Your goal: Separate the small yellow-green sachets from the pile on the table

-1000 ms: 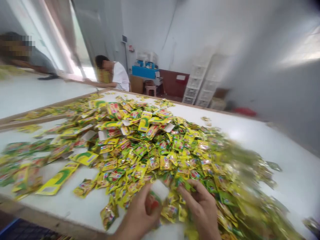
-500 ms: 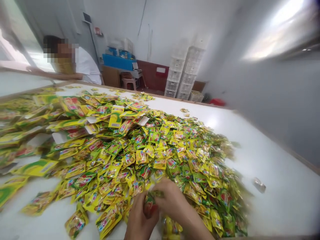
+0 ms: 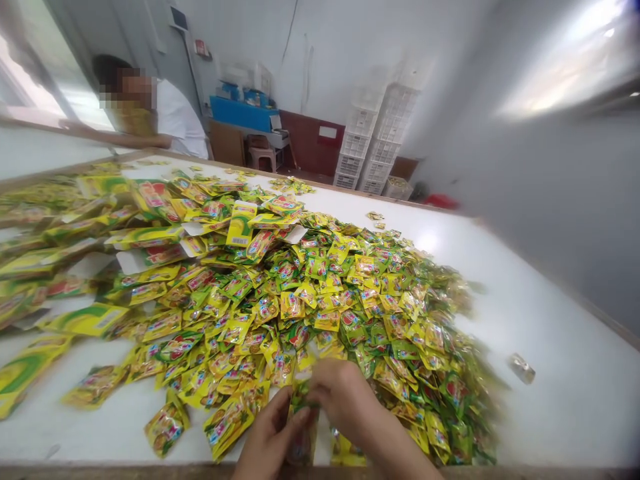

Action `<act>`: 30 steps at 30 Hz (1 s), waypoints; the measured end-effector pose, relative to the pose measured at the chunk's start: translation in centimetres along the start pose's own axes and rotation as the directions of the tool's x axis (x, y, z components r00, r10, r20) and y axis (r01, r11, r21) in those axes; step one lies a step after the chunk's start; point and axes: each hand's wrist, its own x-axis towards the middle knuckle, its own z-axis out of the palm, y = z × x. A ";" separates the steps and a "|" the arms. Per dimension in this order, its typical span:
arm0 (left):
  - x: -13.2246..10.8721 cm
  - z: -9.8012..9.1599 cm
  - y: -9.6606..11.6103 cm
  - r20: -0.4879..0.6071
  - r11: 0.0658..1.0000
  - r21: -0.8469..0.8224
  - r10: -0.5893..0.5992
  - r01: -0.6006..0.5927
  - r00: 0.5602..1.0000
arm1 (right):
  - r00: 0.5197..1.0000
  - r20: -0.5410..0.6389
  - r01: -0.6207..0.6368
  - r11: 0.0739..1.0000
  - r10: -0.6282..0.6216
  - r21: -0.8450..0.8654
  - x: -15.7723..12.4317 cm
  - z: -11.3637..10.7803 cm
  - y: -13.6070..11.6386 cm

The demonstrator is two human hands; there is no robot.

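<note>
A big heap of small yellow-and-green sachets (image 3: 320,293) covers a white table (image 3: 525,307). At the near edge my left hand (image 3: 270,440) and my right hand (image 3: 345,403) meet over one sachet (image 3: 303,427). The fingers of both hands are closed on it, the left from below and the right from above. The sachet is partly hidden by my fingers. More sachets lie right beside both hands.
Flat yellow cartons (image 3: 85,320) lie on the left of the heap. One loose silvery sachet (image 3: 521,367) lies apart on the right. A seated person in white (image 3: 165,120) is at the far left. Stacked white crates (image 3: 370,143) and a blue cabinet (image 3: 243,113) stand at the back wall.
The view swung right and settled. My hands came together on one sachet at the near edge and have shifted slightly lower in the picture.
</note>
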 end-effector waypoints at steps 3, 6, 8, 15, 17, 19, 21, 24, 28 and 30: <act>-0.1 0.0 0.6 0.005 0.999 0.028 -0.019 0.019 1.000 | 0.994 0.053 0.093 0.996 -0.092 -0.017 0.0 -0.3 0.3; -0.1 0.5 1.2 -0.123 1.000 -0.002 -0.018 0.018 0.992 | 0.993 0.073 0.090 0.996 -0.091 0.019 0.1 -0.9 0.1; 0.1 1.0 1.4 -0.193 0.999 0.006 -0.037 0.039 0.981 | 0.992 0.075 0.097 0.995 -0.099 0.023 0.2 -1.1 -0.1; 0.0 1.7 1.7 -0.110 0.996 -0.083 -0.036 0.027 0.993 | 0.991 -0.003 0.137 0.990 -0.137 -0.030 -0.2 -0.9 0.3; -0.2 1.5 1.7 -0.064 0.996 -0.088 -0.038 0.033 0.997 | 0.986 0.062 0.150 0.987 -0.153 0.050 -0.8 -0.6 0.5; -0.3 1.3 1.6 -0.040 0.996 -0.069 -0.055 0.052 0.998 | 0.988 0.076 0.119 0.981 -0.132 0.153 -1.4 -0.2 0.6; -0.4 0.9 1.6 -0.060 0.995 -0.055 -0.083 0.080 0.995 | 1.000 -0.024 0.025 0.959 -0.019 0.281 -2.0 0.1 0.8; -0.4 0.2 1.6 -0.093 0.973 -0.143 -0.197 0.182 0.976 | 0.952 -0.065 -0.207 0.787 0.299 0.582 -3.0 0.9 1.3; -0.1 -0.6 2.2 0.075 0.917 -0.252 -0.299 0.308 0.951 | 0.844 0.330 -0.471 0.288 0.423 0.834 -3.9 3.0 1.8; 0.1 -0.5 2.7 0.137 0.913 -0.239 -0.304 0.329 0.943 | 0.797 0.374 -0.496 0.163 0.474 0.853 -3.9 4.0 1.6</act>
